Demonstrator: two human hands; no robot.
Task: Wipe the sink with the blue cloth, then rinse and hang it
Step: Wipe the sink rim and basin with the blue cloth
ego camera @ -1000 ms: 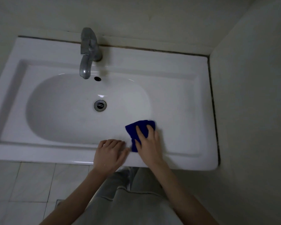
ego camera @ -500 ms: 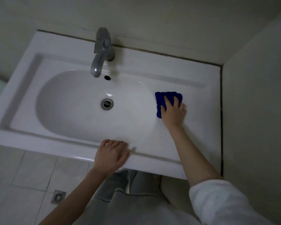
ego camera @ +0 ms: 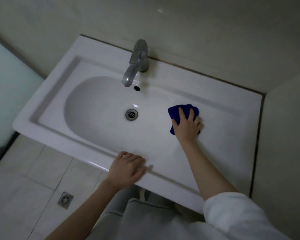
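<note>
On sink (ego camera: 223, 132) ledge right of bowl: right grip (ego camera: 187, 125) spread flat, pressing blue cloth (ego camera: 173, 113); bowl, drain (ego camera: 131, 114) lie leftward; left grip (ego camera: 126, 168) slack on front rim.

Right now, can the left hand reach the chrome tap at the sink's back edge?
Probably yes. The left hand rests on the front rim of the white ceramic sink holding nothing, with only open basin before the chrome tap. The right hand and blue cloth sit off to the right.

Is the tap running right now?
Off, it seems: no stream falls from the faucet spout into the sink.
</note>
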